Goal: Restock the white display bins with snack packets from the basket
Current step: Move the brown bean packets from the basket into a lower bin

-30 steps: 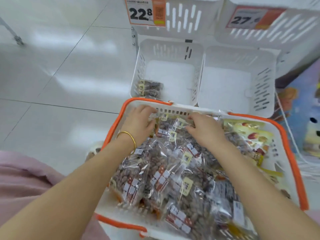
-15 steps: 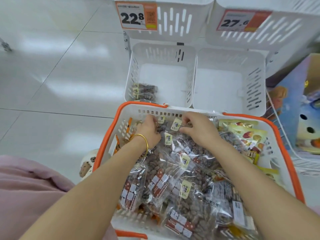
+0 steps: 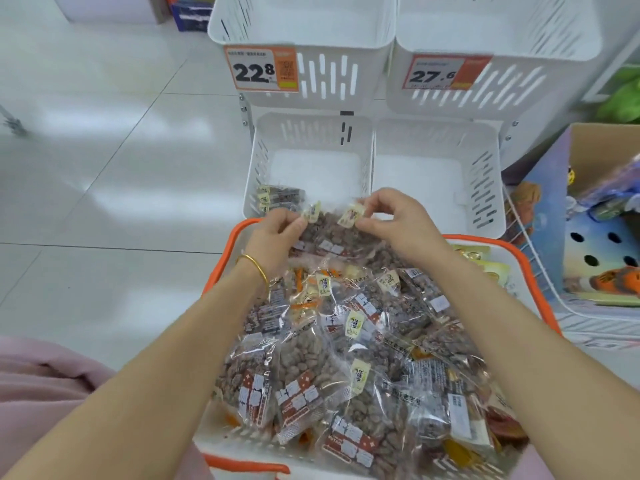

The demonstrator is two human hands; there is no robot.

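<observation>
Lifting clear of the basket [image 3: 225,249], your left hand [image 3: 275,233] and right hand [image 3: 398,220] now each pinch the top of the peanut packets [image 3: 329,232]. A second ago they were down among the pile. The lower left bin [image 3: 313,171] beyond looks nearly bare, so tip them in.

- The left hand [image 3: 273,233] and right hand [image 3: 398,220] each pinch the top edge of the held packets [image 3: 329,233], clear bags of brown snacks raised over the basket's far rim.
- The orange-rimmed basket [image 3: 523,263] is heaped with more packets [image 3: 346,375].
- The lower left bin [image 3: 258,168] holds a few stocked packets [image 3: 280,197] in its near left corner; the lower right bin [image 3: 485,181] touches it.
- Price tags [image 3: 261,69] on the upper bins [image 3: 329,32] read 22.8 and 27.6.
- A gold bangle [image 3: 254,266] circles the left wrist.
</observation>
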